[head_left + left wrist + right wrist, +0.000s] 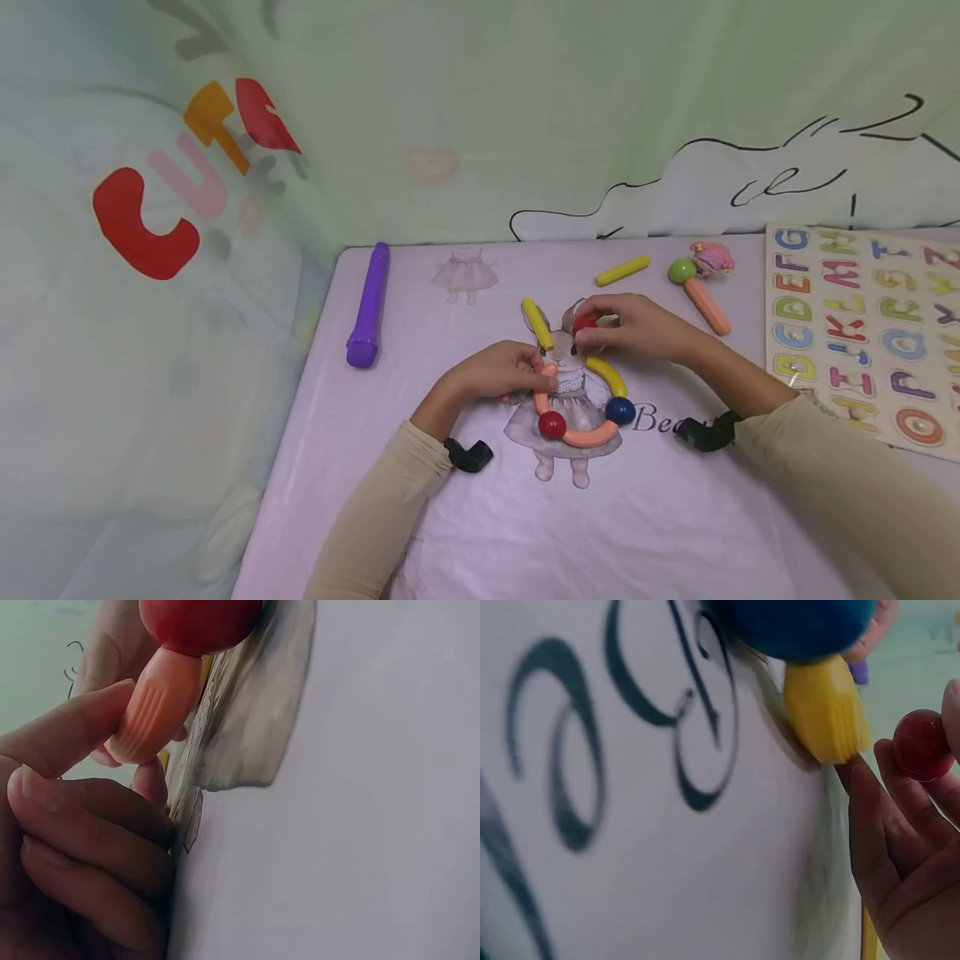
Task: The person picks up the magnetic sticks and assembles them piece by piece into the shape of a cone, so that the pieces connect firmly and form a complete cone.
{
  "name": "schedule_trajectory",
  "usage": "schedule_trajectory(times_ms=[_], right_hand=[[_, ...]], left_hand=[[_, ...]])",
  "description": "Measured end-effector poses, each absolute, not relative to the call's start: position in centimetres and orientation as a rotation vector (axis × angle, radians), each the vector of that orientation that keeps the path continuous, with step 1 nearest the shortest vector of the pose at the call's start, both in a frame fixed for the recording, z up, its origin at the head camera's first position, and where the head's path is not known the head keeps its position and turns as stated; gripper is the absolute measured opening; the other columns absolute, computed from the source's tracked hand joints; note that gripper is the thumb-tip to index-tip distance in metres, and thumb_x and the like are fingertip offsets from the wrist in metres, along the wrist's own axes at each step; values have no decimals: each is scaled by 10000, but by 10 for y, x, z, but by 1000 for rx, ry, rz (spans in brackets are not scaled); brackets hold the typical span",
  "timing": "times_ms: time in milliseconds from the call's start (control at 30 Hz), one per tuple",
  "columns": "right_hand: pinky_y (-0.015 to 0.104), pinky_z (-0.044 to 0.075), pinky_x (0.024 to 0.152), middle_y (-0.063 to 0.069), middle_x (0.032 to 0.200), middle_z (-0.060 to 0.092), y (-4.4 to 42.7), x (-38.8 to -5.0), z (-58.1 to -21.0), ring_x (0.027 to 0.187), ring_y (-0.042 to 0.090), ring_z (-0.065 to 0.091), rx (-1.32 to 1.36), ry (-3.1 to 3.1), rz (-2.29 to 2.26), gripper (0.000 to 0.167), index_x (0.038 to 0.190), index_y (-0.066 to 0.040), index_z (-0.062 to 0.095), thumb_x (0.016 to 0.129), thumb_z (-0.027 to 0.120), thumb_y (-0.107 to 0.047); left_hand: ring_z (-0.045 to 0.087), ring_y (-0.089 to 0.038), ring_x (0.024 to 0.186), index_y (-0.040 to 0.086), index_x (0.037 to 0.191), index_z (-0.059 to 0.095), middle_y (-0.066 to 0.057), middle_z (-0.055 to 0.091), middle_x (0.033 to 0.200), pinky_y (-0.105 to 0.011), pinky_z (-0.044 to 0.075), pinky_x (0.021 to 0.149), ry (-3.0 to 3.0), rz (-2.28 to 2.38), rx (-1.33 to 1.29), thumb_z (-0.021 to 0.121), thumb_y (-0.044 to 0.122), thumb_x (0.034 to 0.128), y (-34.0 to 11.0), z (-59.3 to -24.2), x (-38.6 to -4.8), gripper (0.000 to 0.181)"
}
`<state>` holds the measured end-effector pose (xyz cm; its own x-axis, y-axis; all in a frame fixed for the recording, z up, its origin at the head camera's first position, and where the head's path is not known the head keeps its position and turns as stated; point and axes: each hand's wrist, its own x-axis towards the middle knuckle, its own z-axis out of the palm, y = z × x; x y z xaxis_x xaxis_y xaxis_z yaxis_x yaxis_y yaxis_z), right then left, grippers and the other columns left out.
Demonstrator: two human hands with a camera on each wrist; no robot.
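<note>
Pinching, Left and Right: Linked and Loose Pieces

- Left hand (506,371): thumb and forefinger pinching a salmon rod (154,709), other fingers curled below.
- Right hand (637,325): fingertips pinching a loose red ball (922,746), apart from the chain.
- Chain, open at the top, over the printed rabbit (573,407): salmon rod, second red ball (552,425), curved salmon rod (591,437), blue ball (620,411), curved yellow rod (607,377).
- Loose yellow rod (537,323): between the hands, on the far side.
- Hazards, as judged: the smooth ball may slip if squeezed off-centre, then roll away. A tug by the left hand could swing the chain or part a joint; joint strength cannot be told. Either hand, working this close, might nudge the loose yellow rod aside.
</note>
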<state>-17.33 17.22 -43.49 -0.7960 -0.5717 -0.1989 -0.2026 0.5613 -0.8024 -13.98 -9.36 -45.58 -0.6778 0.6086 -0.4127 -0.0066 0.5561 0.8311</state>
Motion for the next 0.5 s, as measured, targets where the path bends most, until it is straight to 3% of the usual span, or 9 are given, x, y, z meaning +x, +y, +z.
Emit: schedule_trajectory(times_ms=[100,200,500], right_hand=[[218,550,856,12,1150,713,171,-170,-439,1003,202,652,-618,2343,-1131,303,1201,-130,691,957,734,-303],[235,543,774,10,1098,698,170,-166,-442,965,217,614,-613,2347,-1120,307,1200,-155,690,955,732,-335],[254,487,570,62,949,650,171,-162,-448,676,209,568,-553,2259,-1184,313,1206,-173,676,956,724,-356]], left_hand=[[425,-90,473,135,903,640,72,452,563,-229,367,498,2081,1129,476,740,381,912,-93,-456,-140,265],[427,-97,474,143,907,634,66,447,562,-228,365,500,2083,1125,468,738,388,912,-93,-457,-140,265],[426,-107,466,140,926,626,58,444,556,-227,369,490,2079,1125,464,719,398,919,-94,-458,-141,274]])
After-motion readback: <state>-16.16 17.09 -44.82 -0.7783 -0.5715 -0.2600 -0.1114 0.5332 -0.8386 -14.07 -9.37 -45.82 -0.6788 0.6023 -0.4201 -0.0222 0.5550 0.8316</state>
